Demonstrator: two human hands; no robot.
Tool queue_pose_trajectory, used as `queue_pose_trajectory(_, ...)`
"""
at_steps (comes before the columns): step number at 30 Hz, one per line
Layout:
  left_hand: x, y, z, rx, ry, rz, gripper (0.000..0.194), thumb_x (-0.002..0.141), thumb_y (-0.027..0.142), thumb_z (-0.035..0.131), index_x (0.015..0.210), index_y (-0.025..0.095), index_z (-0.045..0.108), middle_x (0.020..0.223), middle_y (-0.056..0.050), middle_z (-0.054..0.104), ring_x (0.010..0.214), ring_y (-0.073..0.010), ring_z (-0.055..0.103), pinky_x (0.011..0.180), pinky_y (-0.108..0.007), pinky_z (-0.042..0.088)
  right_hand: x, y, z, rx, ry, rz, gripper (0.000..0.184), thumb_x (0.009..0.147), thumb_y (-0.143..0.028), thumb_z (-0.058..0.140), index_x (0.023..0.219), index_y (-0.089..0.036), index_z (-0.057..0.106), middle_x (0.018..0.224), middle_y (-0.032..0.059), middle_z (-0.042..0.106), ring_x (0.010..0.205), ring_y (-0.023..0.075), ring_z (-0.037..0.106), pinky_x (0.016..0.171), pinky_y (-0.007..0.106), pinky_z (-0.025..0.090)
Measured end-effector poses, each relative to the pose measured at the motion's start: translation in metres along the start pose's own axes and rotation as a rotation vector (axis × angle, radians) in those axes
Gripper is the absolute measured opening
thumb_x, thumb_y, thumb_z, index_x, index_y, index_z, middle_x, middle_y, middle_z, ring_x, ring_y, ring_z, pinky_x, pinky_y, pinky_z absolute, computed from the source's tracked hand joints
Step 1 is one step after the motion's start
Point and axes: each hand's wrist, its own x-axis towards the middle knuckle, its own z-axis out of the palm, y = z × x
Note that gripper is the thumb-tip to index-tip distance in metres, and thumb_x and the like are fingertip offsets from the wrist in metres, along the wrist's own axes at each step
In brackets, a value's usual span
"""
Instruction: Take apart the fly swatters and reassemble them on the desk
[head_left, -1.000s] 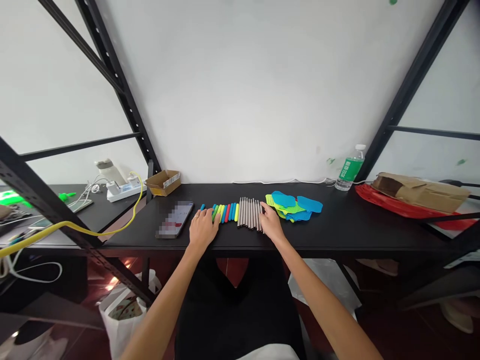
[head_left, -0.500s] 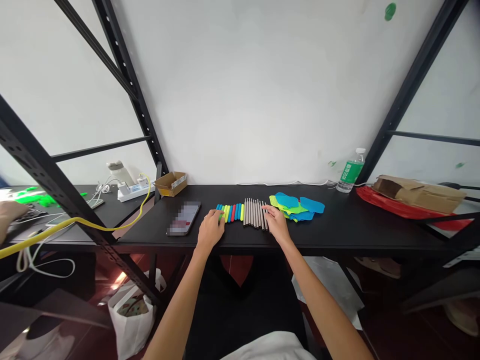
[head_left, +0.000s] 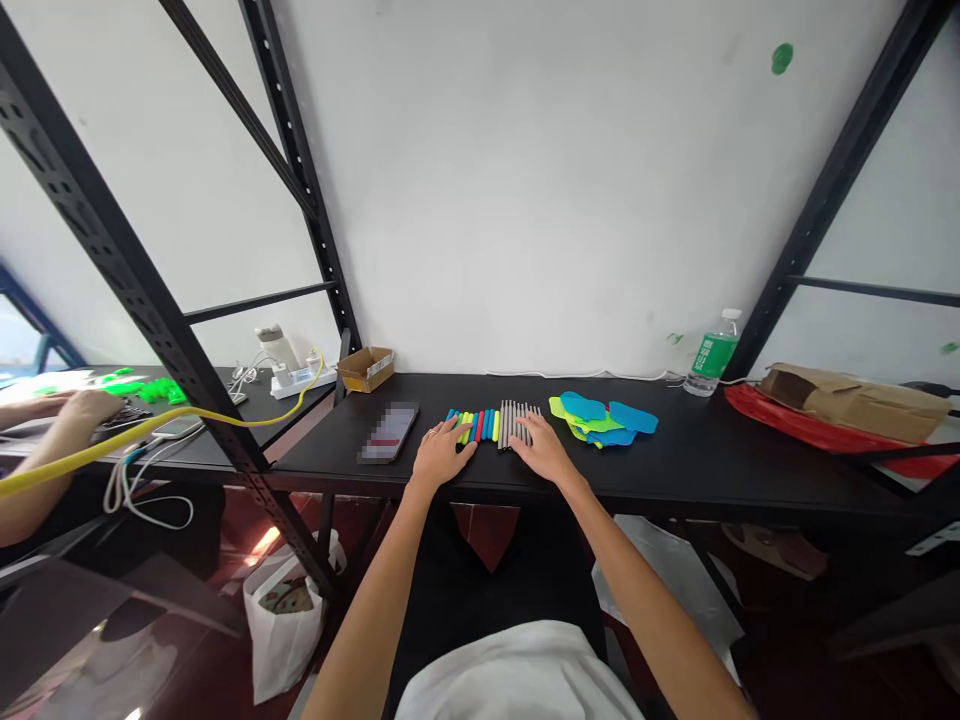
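Observation:
A row of short round-ended sticks [head_left: 479, 427] in blue, yellow, green and red lies side by side on the black table [head_left: 720, 455]. Directly to its right is a row of thin grey rods [head_left: 505, 425], also side by side. My left hand [head_left: 441, 455] lies over the left end of the coloured row, fingers outstretched and thumb apart, hiding some sticks. Across the right part of the grey rods rests my right hand [head_left: 546, 452], its fingers spread over them. To the right of that hand lies a pile of blue and yellow-green flat pieces [head_left: 604, 418].
A phone [head_left: 390, 433] and small open cardboard box [head_left: 366, 369] lie on the left. At right stand a water bottle [head_left: 712, 355] and a torn carton [head_left: 855, 400] on red plastic. Beyond the rack post and yellow cable [head_left: 262, 422] a co-worker's hand [head_left: 94, 405] shows.
My right hand has moved from the right edge of the grey rods to lie across them. My left thumb has spread outward. The view has shifted, and a co-worker's hands show at left.

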Motion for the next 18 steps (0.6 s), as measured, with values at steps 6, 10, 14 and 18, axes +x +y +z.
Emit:
queue_pose_trajectory(6,-0.003,0.004,-0.002,-0.001,0.018,-0.006,0.047,0.094,0.05,0.048,0.135,0.031,0.059,0.149,-0.006,0.049,0.134,-0.0321,0.047,0.108,-0.047,0.04,0.002,-0.012,0.004,-0.28,-0.118,-0.084,0.072,0.088,-0.069,0.046,0.151,-0.036,0.038,0.164,0.0076,0.019,0.149,0.0413,0.014,0.113,0.057,0.021)
queue_pose_trajectory(10,-0.006,0.006,-0.004,0.011,0.018,-0.008,0.046,0.094,0.049,0.048,0.135,0.032,0.059,0.148,-0.006,0.05,0.134,-0.0319,0.047,0.108,-0.047,0.04,0.006,-0.014,0.005,-0.331,-0.146,-0.088,0.065,0.091,-0.068,0.039,0.147,-0.036,0.044,0.163,0.0061,0.024,0.148,0.0396,0.018,0.113,0.057,0.021)
queue_pose_trajectory(14,-0.005,0.006,-0.006,0.027,-0.008,-0.015,0.052,0.092,0.054,0.05,0.139,0.034,0.054,0.151,-0.005,0.046,0.139,-0.0352,0.04,0.11,-0.05,0.038,0.005,-0.015,0.005,-0.31,-0.13,-0.083,0.062,0.092,-0.062,0.043,0.146,-0.033,0.046,0.16,0.0069,0.031,0.147,0.037,0.02,0.114,0.056,0.021)
queue_pose_trajectory(18,0.011,0.008,-0.003,0.045,-0.042,0.054,0.06,0.089,0.064,0.048,0.143,0.038,0.049,0.155,-0.004,0.041,0.144,-0.0372,0.031,0.112,-0.055,0.033,0.004,-0.014,0.006,-0.27,-0.099,-0.092,0.058,0.091,-0.057,0.047,0.144,-0.034,0.049,0.159,0.007,0.033,0.147,0.0371,0.021,0.114,0.057,0.02)
